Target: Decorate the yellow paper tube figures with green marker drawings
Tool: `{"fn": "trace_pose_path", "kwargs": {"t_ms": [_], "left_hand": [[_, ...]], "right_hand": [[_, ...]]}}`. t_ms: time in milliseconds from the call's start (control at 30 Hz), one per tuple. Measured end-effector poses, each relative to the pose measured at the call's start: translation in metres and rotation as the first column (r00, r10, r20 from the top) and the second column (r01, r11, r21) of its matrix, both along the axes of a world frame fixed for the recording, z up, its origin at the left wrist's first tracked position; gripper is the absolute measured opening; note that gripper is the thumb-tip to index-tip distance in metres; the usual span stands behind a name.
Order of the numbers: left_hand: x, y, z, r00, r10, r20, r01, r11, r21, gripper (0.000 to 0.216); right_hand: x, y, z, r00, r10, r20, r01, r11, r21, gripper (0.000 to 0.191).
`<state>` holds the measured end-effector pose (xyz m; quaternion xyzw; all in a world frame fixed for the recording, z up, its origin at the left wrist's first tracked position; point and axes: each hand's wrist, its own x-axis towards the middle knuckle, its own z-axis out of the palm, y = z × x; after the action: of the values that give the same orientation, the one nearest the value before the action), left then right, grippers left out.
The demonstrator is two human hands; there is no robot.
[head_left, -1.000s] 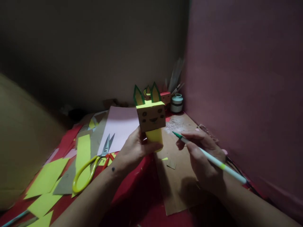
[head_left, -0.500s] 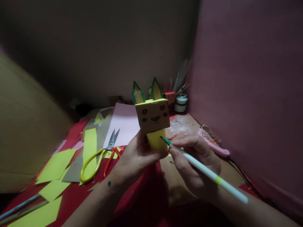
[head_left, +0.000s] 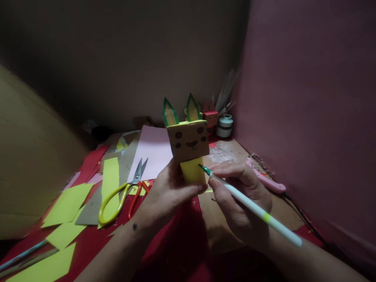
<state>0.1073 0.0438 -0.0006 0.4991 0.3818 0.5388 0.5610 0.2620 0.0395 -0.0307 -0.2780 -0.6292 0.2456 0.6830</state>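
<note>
My left hand [head_left: 173, 192] is closed round the yellow lower body of a cardboard animal figure [head_left: 189, 143], holding it upright above the table. The figure has a boxy head with a drawn face and two pointed ears edged in green. Between the thumb and fingers of my right hand [head_left: 241, 192] is a green felt-tip pen [head_left: 249, 205] with a white barrel and a yellow-green band. Its green tip points at the upper right part of the yellow body; whether it touches I cannot tell.
Scissors [head_left: 136, 178] with yellow and red handles lie left of my left hand, among yellow paper pieces [head_left: 69, 201] and a pink sheet [head_left: 152, 147]. A pink glue gun [head_left: 267, 178] with a cord rests at right. Behind stand a small jar [head_left: 225, 127] and a red figure [head_left: 210, 117].
The figure, both hands and the pen appear slightly further up and left, while the view itself has shifted a little. Both grips look the same.
</note>
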Motion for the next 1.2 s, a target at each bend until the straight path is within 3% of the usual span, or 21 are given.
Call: {"fn": "trace_pose_path", "kwargs": {"t_ms": [200, 667, 1200], "left_hand": [[-0.0003, 0.0006, -0.0018, 1.000, -0.010, 0.007, 0.010, 1.000, 0.006, 0.064], [-0.0014, 0.0004, -0.0036, 1.000, -0.014, -0.002, 0.014, 1.000, -0.008, 0.066], [0.0026, 0.0003, -0.0001, 1.000, -0.010, 0.018, 0.010, 1.000, -0.018, 0.064]], "right_hand": [[-0.0080, -0.0048, 0.0039, 0.995, -0.014, -0.095, 0.007, 0.997, -0.075, 0.023], [0.0001, 0.0012, -0.0021, 1.000, -0.026, 0.012, 0.026, 1.000, 0.002, 0.020], [-0.0058, -0.0014, 0.0021, 1.000, -0.024, -0.002, 0.024, 1.000, 0.016, 0.022]]}}
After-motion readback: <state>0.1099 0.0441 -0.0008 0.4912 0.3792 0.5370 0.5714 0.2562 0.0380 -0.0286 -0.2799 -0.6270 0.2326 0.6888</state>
